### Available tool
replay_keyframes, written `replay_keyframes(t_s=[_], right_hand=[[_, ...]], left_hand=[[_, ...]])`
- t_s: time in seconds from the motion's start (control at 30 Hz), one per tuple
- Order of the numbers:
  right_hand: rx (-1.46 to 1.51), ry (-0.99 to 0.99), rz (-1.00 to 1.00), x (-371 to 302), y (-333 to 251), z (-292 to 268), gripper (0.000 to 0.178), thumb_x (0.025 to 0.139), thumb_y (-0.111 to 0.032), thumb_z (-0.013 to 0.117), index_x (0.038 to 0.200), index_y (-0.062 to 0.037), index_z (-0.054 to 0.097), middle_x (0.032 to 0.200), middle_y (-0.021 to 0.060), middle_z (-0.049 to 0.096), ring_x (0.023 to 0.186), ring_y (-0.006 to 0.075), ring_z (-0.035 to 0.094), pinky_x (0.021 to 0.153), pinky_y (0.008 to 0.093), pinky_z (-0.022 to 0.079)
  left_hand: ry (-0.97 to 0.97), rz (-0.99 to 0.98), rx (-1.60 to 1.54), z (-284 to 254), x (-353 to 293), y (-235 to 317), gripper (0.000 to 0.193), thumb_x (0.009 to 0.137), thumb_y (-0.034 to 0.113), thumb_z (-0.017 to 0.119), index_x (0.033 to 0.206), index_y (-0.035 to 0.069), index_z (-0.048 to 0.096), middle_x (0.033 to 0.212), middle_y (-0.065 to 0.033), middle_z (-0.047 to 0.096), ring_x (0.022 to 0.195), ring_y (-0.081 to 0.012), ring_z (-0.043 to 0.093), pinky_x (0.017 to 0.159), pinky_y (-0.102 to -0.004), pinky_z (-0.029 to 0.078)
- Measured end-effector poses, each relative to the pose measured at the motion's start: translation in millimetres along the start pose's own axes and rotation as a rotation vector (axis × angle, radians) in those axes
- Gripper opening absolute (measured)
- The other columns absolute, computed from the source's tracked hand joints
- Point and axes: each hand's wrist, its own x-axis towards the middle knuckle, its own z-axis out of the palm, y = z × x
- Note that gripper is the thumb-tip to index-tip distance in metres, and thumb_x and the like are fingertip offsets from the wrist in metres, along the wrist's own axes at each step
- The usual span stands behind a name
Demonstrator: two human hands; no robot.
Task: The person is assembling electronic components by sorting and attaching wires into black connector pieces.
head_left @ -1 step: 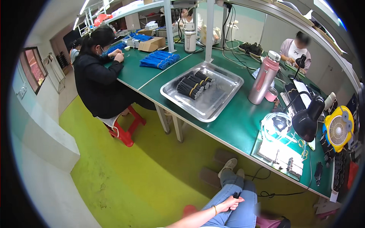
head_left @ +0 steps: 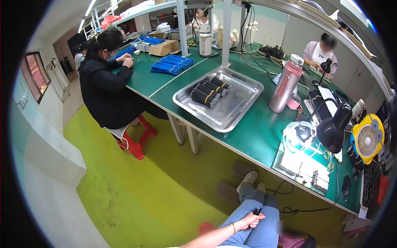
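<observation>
My left hand [head_left: 249, 220] rests over my lap, its fingers wrapped round a small black bundle [head_left: 257, 211]. The upper end of this bundle pokes out past the fingers, and the rest is mostly covered by the hand. It resembles the black wire bundles [head_left: 204, 95] in the metal tray [head_left: 235, 118] on the table, which are tied with yellowish bands. A thin band circles my left wrist. My right hand is out of sight.
A green table [head_left: 256, 142] spans the right side. On it stand a pink flask [head_left: 285, 84], a black lamp [head_left: 336, 128], a brightly lit metal fixture [head_left: 302, 165], a yellow fan [head_left: 368, 138] and blue wire bundles [head_left: 171, 64]. A co-worker in black [head_left: 105, 82] sits on a red stool [head_left: 140, 142].
</observation>
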Motion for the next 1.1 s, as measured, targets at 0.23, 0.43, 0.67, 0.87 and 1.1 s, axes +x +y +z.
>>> replay_keyframes(t_s=[0.23,0.43,0.67,0.87,1.1], right_hand=[[0.062,0.083,0.005,-14,34,9,0.033,0.081,-0.017,0.047,0.110,-0.0015,0.052,0.098,0.0107,0.058,0.081,0.0200,0.056,0.071,0.0309,0.044],[0.129,0.194,-0.095,3,22,4,0.033,0.080,-0.015,0.047,0.109,-0.0011,0.052,0.096,0.0107,0.058,0.079,0.0195,0.056,0.069,0.0299,0.044],[0.211,0.284,-0.041,-25,84,20,0.032,0.080,-0.012,0.046,0.109,-0.0005,0.051,0.094,0.0108,0.058,0.076,0.0189,0.056,0.066,0.0288,0.045],[0.284,0.376,-0.034,-37,117,29,0.031,0.079,-0.010,0.046,0.109,0.0000,0.051,0.092,0.0108,0.058,0.074,0.0184,0.056,0.064,0.0279,0.045],[0.378,0.471,-0.031,-48,152,43,0.031,0.079,-0.007,0.045,0.109,0.0005,0.050,0.089,0.0108,0.058,0.072,0.0178,0.056,0.062,0.0267,0.045]], left_hand=[[0.007,0.015,0.027,-7,-1,3,0.018,0.084,0.020,0.055,0.095,0.008,0.047,0.051,0.0097,0.024,0.039,-0.0025,0.020,0.037,-0.0195,0.016],[-0.033,-0.014,0.033,-7,7,-3,0.018,0.085,0.020,0.055,0.096,0.008,0.046,0.051,0.0097,0.024,0.038,-0.0024,0.020,0.036,-0.0199,0.016],[0.012,0.011,0.049,-8,2,3,0.016,0.086,0.019,0.054,0.095,0.008,0.047,0.050,0.0090,0.025,0.038,-0.0030,0.021,0.036,-0.0205,0.016],[-0.003,-0.007,0.053,-6,1,2,0.016,0.086,0.019,0.054,0.096,0.007,0.049,0.050,0.0089,0.026,0.038,-0.0030,0.021,0.036,-0.0204,0.016],[0.027,-0.029,0.060,-7,1,1,0.017,0.086,0.018,0.053,0.097,0.007,0.049,0.051,0.0088,0.027,0.038,-0.0029,0.021,0.036,-0.0205,0.016]])
